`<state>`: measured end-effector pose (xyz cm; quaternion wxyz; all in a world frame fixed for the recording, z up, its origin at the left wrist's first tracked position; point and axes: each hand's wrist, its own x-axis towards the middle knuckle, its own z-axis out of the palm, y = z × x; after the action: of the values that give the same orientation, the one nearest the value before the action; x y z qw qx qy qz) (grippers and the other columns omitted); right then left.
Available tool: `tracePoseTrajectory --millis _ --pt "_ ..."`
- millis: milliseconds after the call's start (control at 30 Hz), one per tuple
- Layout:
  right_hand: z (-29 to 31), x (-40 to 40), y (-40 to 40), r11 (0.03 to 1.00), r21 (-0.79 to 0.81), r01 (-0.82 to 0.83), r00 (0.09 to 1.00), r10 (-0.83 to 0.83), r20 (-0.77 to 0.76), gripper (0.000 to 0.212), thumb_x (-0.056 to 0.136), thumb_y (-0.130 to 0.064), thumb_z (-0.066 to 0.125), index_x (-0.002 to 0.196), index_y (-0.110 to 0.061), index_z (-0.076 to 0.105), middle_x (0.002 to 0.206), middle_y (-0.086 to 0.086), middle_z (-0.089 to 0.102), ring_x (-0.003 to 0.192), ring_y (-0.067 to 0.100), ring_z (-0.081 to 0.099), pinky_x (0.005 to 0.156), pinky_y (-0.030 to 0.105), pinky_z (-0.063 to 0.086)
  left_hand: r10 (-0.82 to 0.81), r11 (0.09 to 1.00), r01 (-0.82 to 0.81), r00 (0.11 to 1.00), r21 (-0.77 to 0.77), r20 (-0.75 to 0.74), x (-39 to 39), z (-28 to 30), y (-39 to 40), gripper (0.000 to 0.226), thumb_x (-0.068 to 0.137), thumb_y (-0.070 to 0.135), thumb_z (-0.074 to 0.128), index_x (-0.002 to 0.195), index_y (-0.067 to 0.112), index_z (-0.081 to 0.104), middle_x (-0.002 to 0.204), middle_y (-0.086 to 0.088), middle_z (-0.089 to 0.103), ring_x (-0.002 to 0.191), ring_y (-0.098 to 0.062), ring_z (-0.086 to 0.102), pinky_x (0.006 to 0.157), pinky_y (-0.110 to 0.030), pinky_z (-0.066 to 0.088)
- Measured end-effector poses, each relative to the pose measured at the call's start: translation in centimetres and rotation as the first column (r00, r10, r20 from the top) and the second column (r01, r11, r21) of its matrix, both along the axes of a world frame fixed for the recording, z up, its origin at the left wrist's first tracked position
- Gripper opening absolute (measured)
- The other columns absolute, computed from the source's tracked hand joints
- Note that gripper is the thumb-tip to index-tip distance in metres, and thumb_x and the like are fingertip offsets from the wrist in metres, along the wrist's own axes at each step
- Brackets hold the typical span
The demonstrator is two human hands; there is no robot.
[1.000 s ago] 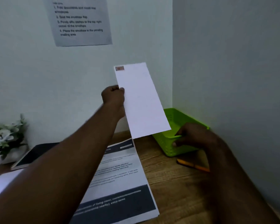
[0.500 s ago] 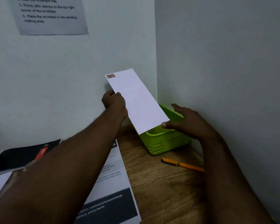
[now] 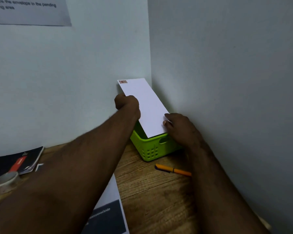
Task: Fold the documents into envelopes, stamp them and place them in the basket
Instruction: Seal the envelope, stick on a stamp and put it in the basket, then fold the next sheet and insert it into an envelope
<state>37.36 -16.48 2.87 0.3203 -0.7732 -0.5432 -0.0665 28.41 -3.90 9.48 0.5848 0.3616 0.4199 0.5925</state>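
Envelope (image 3: pixel 146 107), white and long, is held tilted over the green basket (image 3: pixel 152 149), its lower end dipping inside the basket's near rim and its upper end leaning toward the corner where the two walls meet. A small stamp (image 3: pixel 122 81) is seen in its top left corner. The left hand (image 3: pixel 126 103) is closed in a fist-like grip on the envelope's left edge, about midway up. The right hand (image 3: pixel 179 128) is curled at the lower right edge of the envelope, the thumb laid on the paper's face (whether the other fingers lie behind the paper or on the basket rim cannot be told). The basket is set on the wooden tabletop (image 3: pixel 150 200), pushed into the corner, with a slotted handle and a grid of holes visible in its near wall.

An orange pen (image 3: pixel 173 170) is lying on the tabletop just in front of the basket, partly hidden by the right forearm. A printed document (image 3: pixel 108 215) with a dark band is seen at the bottom, partly covered by the left forearm. At the left edge a dark booklet (image 3: pixel 15 162) with a red label is lying flat, and a small round grey object (image 3: pixel 6 179) rests at its near edge. A printed notice (image 3: pixel 29 10) is fixed to the wall above.
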Motion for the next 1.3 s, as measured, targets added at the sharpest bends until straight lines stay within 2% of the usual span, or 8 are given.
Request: tracePoseTrajectory --millis 133,367,533,733,933,1067,1167,1300 --pt "0.1 -0.5 -0.1 0.999 -0.010 0.050 0.999 -0.050 -0.001 0.033 0.097 -0.022 0.046 0.123 -0.004 0.059 0.129 0.014 0.057 0.120 0.030 0.050 0.098 0.040 0.041 -0.166 0.986 0.166 0.961 -0.018 -0.222 0.0 -1.2 -1.2 0.021 0.097 0.006 0.040 0.108 0.003 0.057 0.100 -0.006 0.046 0.055 -0.012 0.036 0.048 -0.016 0.032" --pt "0.0 -0.6 0.0 0.995 -0.006 0.095 0.995 -0.095 0.000 0.024 0.094 -0.024 0.048 0.085 -0.007 0.062 0.098 0.013 0.064 0.097 0.033 0.058 0.073 0.033 0.042 -0.429 0.893 0.370 0.872 -0.256 -0.235 0.6 -1.9 -2.9 0.023 0.099 0.018 0.048 0.080 0.006 0.047 0.100 -0.002 0.042 0.098 -0.020 0.044 0.073 -0.026 0.026" --pt "0.0 -0.5 -0.1 0.995 -0.001 0.097 0.995 -0.097 0.026 0.024 0.094 -0.025 0.048 0.091 -0.008 0.065 0.099 0.013 0.065 0.096 0.032 0.058 0.072 0.033 0.041 -0.452 0.888 0.404 0.853 -0.219 -0.261 0.7 -2.5 -2.9 0.039 0.099 0.016 0.048 0.066 0.010 0.028 0.095 -0.006 0.033 0.084 -0.019 0.034 0.028 -0.013 0.018" --pt "-0.2 -0.6 0.3 0.991 0.084 0.106 0.992 -0.111 0.061 0.023 0.095 -0.023 0.047 0.083 -0.008 0.059 0.095 0.014 0.064 0.092 0.033 0.058 0.064 0.030 0.031 -0.476 0.879 0.429 0.794 -0.207 -0.379 0.2 -1.2 -3.4 0.033 0.099 0.015 0.044 0.068 0.012 0.033 0.072 -0.001 0.030 0.058 -0.013 0.027 0.050 -0.020 0.023" --pt "0.2 -2.9 0.9 0.947 0.321 -0.020 0.989 -0.028 0.146 0.025 0.091 -0.013 0.049 0.105 -0.001 0.066 0.103 0.017 0.067 0.098 0.035 0.061 0.076 0.035 0.043 -0.586 0.807 0.577 0.756 -0.125 -0.293 -3.1 1.1 -5.5 0.048 0.094 0.017 0.056 0.137 0.002 0.041 0.145 -0.009 0.038 0.133 -0.022 0.036 0.098 -0.029 0.032" --pt "0.9 -8.3 1.2 0.899 0.325 -0.293 0.932 0.192 0.307 0.029 0.082 -0.009 0.052 0.105 0.003 0.067 0.101 0.020 0.068 0.091 0.036 0.066 0.077 0.041 0.054 -0.523 0.848 0.524 0.800 -0.081 -0.294 -9.5 -0.2 -4.3 0.013 0.090 0.012 0.056 0.100 0.003 0.059 0.100 -0.011 0.066 0.082 -0.013 0.064 0.069 -0.019 0.048" --pt "-0.3 -13.6 1.8 0.857 0.200 -0.476 0.841 0.376 0.389 0.030 0.081 -0.009 0.052 0.104 0.001 0.067 0.102 0.018 0.068 0.090 0.034 0.065 0.078 0.036 0.051 -0.293 0.927 0.373 0.797 0.049 -0.529 -15.9 -3.0 -2.6 0.030 0.093 0.009 0.051 0.122 0.007 0.059 0.127 -0.011 0.059 0.113 -0.026 0.059 0.080 -0.027 0.044" --pt "-3.7 -17.7 4.8 0.827 -0.063 -0.559 0.774 0.547 0.319 0.017 0.087 -0.012 0.054 0.091 -0.007 0.070 0.092 0.012 0.070 0.085 0.030 0.063 0.072 0.029 0.041 0.022 0.896 0.365 0.528 0.251 -0.849 -24.5 -7.6 -0.7 0.033 0.089 0.005 0.056 0.120 0.010 0.066 0.125 -0.008 0.064 0.118 -0.020 0.057 0.104 -0.031 0.043"
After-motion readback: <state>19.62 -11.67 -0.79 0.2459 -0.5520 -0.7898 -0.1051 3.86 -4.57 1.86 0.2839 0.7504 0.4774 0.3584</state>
